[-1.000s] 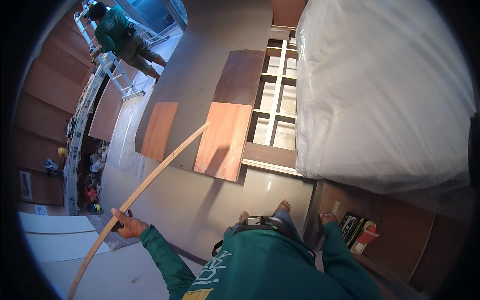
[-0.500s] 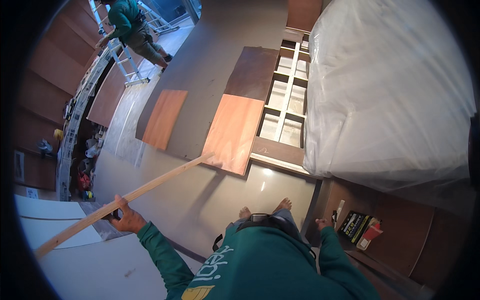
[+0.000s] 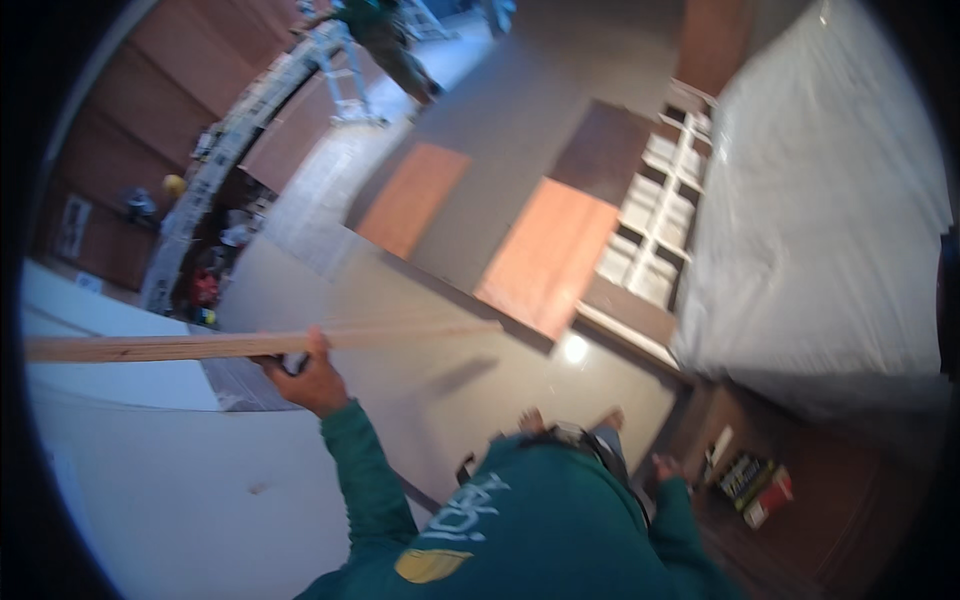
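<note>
A long pale wooden batten (image 3: pixel 180 347) lies level across the left side, its far end blurred. My left hand (image 3: pixel 312 385) is closed around it from below, thumb up against its side. A small dark object shows under the batten at my fingers; its kind is hidden. My right hand (image 3: pixel 668 468) hangs low at my right side, blurred, with its fingers seemingly apart and nothing visible in them. It is nearest a brown panel surface (image 3: pixel 840 450) bearing a black-and-yellow box (image 3: pixel 745 478) and a red-and-white pack (image 3: pixel 768 500).
Orange-brown boards (image 3: pixel 553 255) lie on grey floor covering (image 3: pixel 470 215), beside a white-slatted frame (image 3: pixel 650 225). Plastic sheeting (image 3: pixel 810 220) covers something large at right. A white panel (image 3: pixel 150 470) is at left. Farther off, another person (image 3: pixel 385 45) stands by a ladder (image 3: pixel 345 85).
My view has turned, so the room has shifted to the right. The batten has swung from slanting to nearly level, still in my left hand. My right hand stays low at my side.
</note>
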Available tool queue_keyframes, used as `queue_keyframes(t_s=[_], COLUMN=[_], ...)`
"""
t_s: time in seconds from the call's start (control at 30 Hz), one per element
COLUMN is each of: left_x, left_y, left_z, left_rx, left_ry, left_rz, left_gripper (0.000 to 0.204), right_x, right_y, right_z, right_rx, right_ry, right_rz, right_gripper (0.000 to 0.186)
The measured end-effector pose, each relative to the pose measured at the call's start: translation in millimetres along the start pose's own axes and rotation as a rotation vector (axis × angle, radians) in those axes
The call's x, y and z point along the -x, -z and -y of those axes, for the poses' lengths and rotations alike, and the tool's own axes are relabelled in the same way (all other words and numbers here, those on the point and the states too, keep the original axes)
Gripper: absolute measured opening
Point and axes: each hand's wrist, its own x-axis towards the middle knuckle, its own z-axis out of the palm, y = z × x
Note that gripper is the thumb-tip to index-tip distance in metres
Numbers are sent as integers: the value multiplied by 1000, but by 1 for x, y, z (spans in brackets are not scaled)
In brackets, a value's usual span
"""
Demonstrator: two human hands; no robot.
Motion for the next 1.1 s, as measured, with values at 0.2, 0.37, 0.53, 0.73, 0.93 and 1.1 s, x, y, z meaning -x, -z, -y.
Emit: queue_keyframes(t_s=[0.2, 0.37, 0.53, 0.73, 0.93, 1.1], left_x=[-10, -13, -14, -22, -24, -26], left_y=[27, 47, 61, 69, 73, 73], left_z=[8, 17, 17, 16, 20, 23], left_rx=[71, 17, -6, -64, -52, -40], left_ry=[42, 23, 14, -172, -48, -15], left_rz=[10, 11, 4, -64, -44, -54], left_gripper=[88, 92, 90, 105, 112, 114], right_x=[-34, -85, -83, -63, -74, -85], right_y=[-58, -103, -91, -55, -60, -66], right_z=[-42, -91, -65, -18, -18, -31], right_rx=[326, 264, -231, -334, -96, 499], right_ry=[297, 508, 212, 146, 181, 514], right_rz=[58, -1, 49, 23, -19, -15], right_gripper=[42, 52, 40, 37, 37, 32])
